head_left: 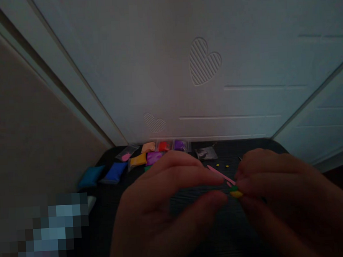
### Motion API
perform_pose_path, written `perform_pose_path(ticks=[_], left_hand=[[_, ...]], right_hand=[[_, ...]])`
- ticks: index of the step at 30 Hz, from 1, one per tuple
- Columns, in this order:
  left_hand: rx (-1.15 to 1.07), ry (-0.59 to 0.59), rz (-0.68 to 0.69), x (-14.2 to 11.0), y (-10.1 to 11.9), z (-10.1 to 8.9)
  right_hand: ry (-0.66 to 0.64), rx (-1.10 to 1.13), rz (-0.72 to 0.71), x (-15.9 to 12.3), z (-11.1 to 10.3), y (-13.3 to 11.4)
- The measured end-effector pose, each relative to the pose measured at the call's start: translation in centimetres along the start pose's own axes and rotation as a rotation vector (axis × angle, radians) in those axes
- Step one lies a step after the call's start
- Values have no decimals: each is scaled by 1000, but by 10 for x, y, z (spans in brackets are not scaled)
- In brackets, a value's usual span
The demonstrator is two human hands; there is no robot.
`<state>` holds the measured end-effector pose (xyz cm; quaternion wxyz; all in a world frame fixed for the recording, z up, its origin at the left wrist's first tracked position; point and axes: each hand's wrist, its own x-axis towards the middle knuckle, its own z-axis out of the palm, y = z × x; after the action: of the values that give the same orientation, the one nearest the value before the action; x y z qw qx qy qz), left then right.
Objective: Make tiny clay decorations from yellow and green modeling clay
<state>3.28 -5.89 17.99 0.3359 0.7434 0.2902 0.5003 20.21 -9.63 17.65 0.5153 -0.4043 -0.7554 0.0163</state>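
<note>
Between the thumb and fingers of my right hand (275, 188) is a small yellow and green piece of modelling clay (236, 193), its yellow part facing me. My left hand (169, 205) is just left of it, with thumb and forefinger parted in a curve and nothing visible between them. Behind the fingertips a pink modelling tool (216, 173) lies on the dark table (206, 249), its lower end partly hidden by my right hand. Two tiny yellow clay bits (226, 166) rest beyond the tool.
Along the back and left lie several clay packets: teal (90, 176), blue (115, 173), yellow (138, 160), red (163, 146) and purple (180, 145). A clear bag (206, 153) lies near the white panel (168, 75) behind the table.
</note>
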Motion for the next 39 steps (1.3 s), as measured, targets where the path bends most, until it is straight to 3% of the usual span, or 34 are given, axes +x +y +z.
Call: perform_pose_path(ticks=[3,9,14,19,25,29,36,39], left_hand=[[-76,-47,-104,0,-1,0],[-225,-24,-198,-3,-4,9],[-252,8,-168,-2,-4,7],[-210,-114,-133,1,-4,1],[-277,-10,-144,-2,-5,8],[-262,-46,-195,-1,-7,7],[-318,-101,-258,3,-6,4],[-359,-58,-253,3,-7,7]], right_hand=[[-20,6,16,-1,1,-1],[-28,-7,93,-1,5,-5],[-45,37,36,1,3,0],[-49,61,38,3,2,-1],[-23,29,48,3,2,-5],[-76,17,43,4,-1,-3],[-42,-74,48,1,1,-2],[-67,-99,27,-1,1,1]])
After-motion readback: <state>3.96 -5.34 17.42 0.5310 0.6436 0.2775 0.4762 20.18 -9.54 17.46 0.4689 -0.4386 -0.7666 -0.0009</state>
